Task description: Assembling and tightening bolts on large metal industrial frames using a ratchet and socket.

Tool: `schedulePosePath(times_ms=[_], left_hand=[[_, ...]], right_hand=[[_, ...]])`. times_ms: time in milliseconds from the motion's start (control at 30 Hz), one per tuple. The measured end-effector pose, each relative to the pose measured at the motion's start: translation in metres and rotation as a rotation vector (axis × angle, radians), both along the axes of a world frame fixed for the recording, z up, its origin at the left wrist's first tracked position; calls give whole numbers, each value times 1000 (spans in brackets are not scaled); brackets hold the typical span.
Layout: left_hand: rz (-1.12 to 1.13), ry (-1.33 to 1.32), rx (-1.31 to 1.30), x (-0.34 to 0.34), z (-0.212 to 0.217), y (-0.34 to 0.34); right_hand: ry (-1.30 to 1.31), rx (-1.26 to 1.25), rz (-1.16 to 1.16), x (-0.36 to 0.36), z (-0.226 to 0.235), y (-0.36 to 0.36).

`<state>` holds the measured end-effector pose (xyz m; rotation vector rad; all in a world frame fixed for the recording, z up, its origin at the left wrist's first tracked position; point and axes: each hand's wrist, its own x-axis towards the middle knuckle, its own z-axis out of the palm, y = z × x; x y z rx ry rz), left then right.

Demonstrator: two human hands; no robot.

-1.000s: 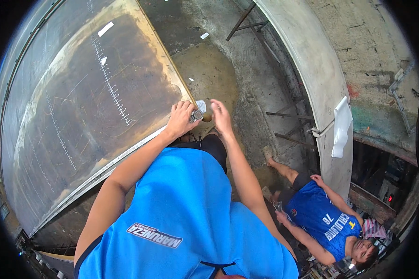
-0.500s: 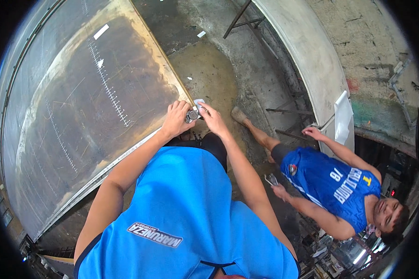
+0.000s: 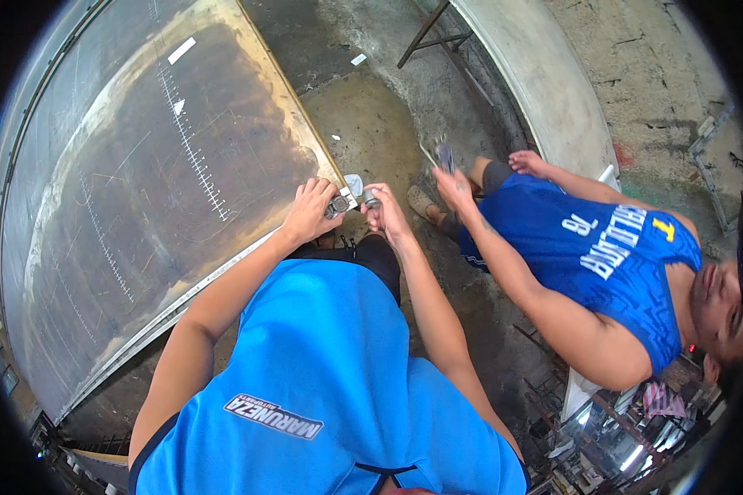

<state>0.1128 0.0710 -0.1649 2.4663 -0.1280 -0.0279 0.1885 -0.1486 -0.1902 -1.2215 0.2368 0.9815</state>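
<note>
My left hand (image 3: 310, 211) rests at the near right corner of a large dark panel (image 3: 248, 157). Its fingers are closed around a grey round metal piece (image 3: 337, 205) at that corner. Just right of the corner, my right hand (image 3: 388, 216) is closed on a small grey cylindrical piece (image 3: 371, 199), whose kind I cannot make out. Between the hands, a crumpled clear or whitish scrap (image 3: 353, 183) sits at the panel's corner. The panel has a light wooden-looking right edge (image 3: 293, 91) and rows of white tick marks.
On the right, a co-worker in a blue sleeveless jersey (image 3: 553, 219) leans close and holds a metal tool (image 3: 442, 154). Behind stands a large curved pale panel (image 3: 545, 66) beside a metal stand (image 3: 425, 37). Cluttered metal parts (image 3: 627, 445) lie at the lower right.
My right hand has drawn slightly right, away from the corner, with the grey piece in it. My left hand stays. The co-worker has come nearer, raising the tool toward my hands.
</note>
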Motion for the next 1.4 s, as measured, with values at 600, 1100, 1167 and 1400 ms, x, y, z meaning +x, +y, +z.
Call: schedulePosePath(times_ms=[600,1100,1167,1400], left_hand=[[-55,40,97,-11,5,14],[48,77,12,-19,12,11],[47,88,6,-17,13,9],[62,120,-2,-21,11,10]], right_hand=[[-251,-172,3,5,3,-2],[-684,-318,95,2,-11,16],[-682,-326,71,1,-10,14],[-830,-592,229,1,28,28]])
